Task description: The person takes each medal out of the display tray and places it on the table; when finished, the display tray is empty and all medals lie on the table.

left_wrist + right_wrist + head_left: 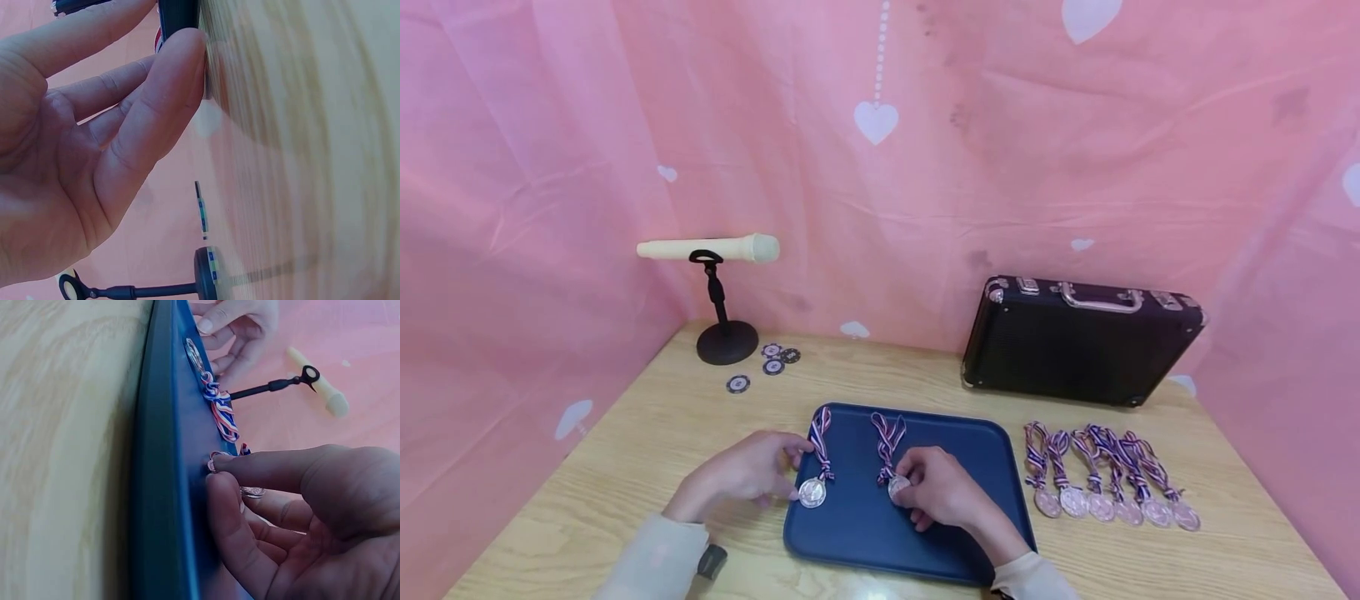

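A silver medal (898,487) with a striped ribbon lies in the middle of a dark blue tray (972,462). My right hand (940,490) pinches this medal at its edge with thumb and index finger, low over the tray. At the tray's left side, another silver medal (812,492) lies flat, its red, white and blue ribbon (820,437) stretching away from me. My left hand (752,468) is at the left rim beside it, fingers loosely bent, fingertips right at the tray's edge. In the right wrist view the pinched medal is partly hidden by the fingers.
Right of the tray lie several ribboned medals (1101,507) in a row. Behind them a black briefcase (1067,342) stands upright. At the back left, a cream microphone (707,248) rests on a black stand (727,342), with several poker chips (773,366) nearby.
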Action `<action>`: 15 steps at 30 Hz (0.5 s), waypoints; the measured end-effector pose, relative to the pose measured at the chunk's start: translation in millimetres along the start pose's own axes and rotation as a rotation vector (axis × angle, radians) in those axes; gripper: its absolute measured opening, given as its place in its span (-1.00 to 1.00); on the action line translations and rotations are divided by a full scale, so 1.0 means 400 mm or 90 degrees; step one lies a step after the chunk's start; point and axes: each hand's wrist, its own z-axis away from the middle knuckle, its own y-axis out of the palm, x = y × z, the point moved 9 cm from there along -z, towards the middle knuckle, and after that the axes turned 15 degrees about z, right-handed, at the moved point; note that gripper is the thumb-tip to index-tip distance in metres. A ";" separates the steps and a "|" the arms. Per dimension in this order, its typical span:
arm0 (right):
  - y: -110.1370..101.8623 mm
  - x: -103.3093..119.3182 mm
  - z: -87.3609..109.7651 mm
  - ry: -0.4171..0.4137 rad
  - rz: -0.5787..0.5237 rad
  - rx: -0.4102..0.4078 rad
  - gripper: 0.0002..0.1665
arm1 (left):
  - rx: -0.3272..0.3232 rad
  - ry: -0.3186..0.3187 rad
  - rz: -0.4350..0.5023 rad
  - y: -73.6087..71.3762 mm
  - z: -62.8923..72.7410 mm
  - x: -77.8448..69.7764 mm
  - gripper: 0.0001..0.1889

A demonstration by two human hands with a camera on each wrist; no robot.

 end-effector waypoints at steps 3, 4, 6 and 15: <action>-0.008 -0.006 0.003 -0.008 -0.028 0.013 -0.84 | 0.000 0.001 -0.001 0.001 -0.004 -0.003 -0.33; -0.011 -0.008 0.004 -0.009 -0.037 0.016 -0.84 | -0.001 0.002 -0.002 0.002 -0.006 -0.004 -0.33; -0.018 -0.013 0.007 -0.009 -0.054 0.019 -0.83 | 0.000 0.004 -0.002 0.002 -0.009 -0.005 -0.34; -0.046 -0.027 0.024 -0.027 -0.107 0.008 -0.72 | -0.003 0.008 0.005 0.004 -0.004 0.005 -0.34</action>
